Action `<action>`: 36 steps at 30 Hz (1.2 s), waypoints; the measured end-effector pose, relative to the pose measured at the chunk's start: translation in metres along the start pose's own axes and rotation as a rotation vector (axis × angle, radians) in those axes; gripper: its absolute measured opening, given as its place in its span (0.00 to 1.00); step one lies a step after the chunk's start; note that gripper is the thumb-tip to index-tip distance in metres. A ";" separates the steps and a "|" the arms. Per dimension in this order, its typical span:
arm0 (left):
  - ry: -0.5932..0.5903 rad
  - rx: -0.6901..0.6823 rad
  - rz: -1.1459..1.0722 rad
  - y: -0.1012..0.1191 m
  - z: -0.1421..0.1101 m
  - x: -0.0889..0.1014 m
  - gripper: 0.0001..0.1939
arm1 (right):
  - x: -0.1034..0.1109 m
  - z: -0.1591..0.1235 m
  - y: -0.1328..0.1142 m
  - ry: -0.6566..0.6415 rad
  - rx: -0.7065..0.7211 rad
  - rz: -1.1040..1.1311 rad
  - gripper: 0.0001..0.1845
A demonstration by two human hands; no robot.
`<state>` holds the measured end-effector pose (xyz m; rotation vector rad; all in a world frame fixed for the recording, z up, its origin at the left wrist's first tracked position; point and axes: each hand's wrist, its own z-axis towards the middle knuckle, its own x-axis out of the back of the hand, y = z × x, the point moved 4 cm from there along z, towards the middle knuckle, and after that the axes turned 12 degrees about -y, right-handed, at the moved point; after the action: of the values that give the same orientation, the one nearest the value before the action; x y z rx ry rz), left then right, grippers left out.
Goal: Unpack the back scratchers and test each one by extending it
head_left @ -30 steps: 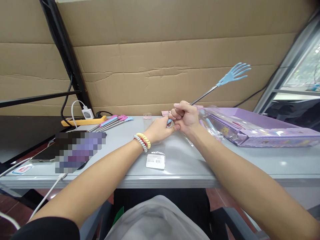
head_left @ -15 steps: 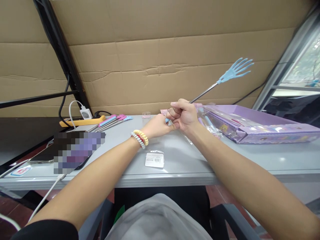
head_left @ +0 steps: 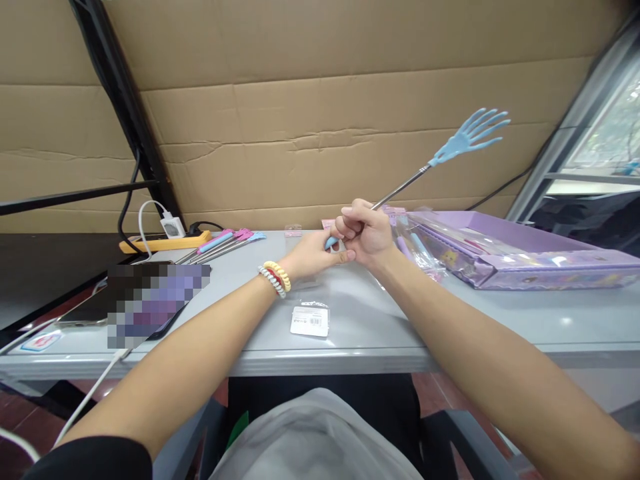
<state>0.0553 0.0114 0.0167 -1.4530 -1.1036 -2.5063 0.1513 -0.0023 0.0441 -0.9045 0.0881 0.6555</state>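
Note:
A blue back scratcher [head_left: 463, 141] with a hand-shaped head and a thin metal rod slants up to the right above the table. My right hand [head_left: 371, 233] is closed around it below the rod. The blue end of its handle pokes out to the left, and my left hand [head_left: 311, 255] holds it there, thumb stretched toward my right palm. Part of the handle is hidden by my fingers. Below my hands lies a clear plastic wrapper with a white label card [head_left: 310, 321].
More back scratchers [head_left: 225, 243] lie at the left, beside a yellow power strip [head_left: 200, 241] and a blurred phone [head_left: 165, 310]. At the right, an open purple box [head_left: 555, 267] stands next to wrapped scratchers [head_left: 423, 250]. Cardboard [head_left: 280, 133] rises behind the table.
The back scratcher has slid slightly left and its head sits a little higher. My left hand has loosened somewhat, with more of the handle end showing between thumb and fingers.

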 end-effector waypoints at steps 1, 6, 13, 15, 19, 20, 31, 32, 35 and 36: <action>0.030 -0.021 -0.026 0.002 0.000 0.000 0.19 | 0.001 0.000 -0.001 0.003 0.005 0.013 0.25; 0.089 -0.015 -0.142 0.007 0.001 0.000 0.16 | 0.003 0.000 0.001 -0.038 -0.019 0.011 0.21; 0.112 0.003 -0.340 0.004 0.000 -0.001 0.19 | 0.002 0.000 0.006 -0.120 -0.085 0.043 0.11; 0.099 -0.027 -0.353 0.003 0.001 -0.002 0.18 | 0.001 0.000 0.006 -0.111 -0.073 0.021 0.13; 0.069 -0.088 -0.211 0.003 0.002 -0.004 0.16 | -0.002 0.000 0.004 -0.052 -0.033 -0.036 0.25; 0.064 -0.079 -0.153 0.003 0.002 -0.004 0.14 | -0.002 -0.001 0.004 -0.034 -0.028 -0.042 0.27; 0.138 0.074 0.282 0.011 0.000 -0.002 0.14 | 0.002 0.000 0.003 0.150 -0.013 -0.004 0.27; 0.143 0.088 0.317 0.012 -0.001 -0.002 0.15 | 0.002 0.000 0.003 0.173 -0.013 0.002 0.27; 0.150 0.113 0.387 0.016 -0.004 -0.001 0.17 | 0.003 0.000 0.002 0.240 -0.019 0.013 0.26; 0.149 0.117 0.399 0.017 -0.004 -0.001 0.18 | 0.002 0.000 0.002 0.260 -0.026 0.015 0.25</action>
<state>0.0592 -0.0044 0.0241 -1.2818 -0.8242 -2.1924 0.1523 -0.0009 0.0419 -1.0112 0.3194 0.5513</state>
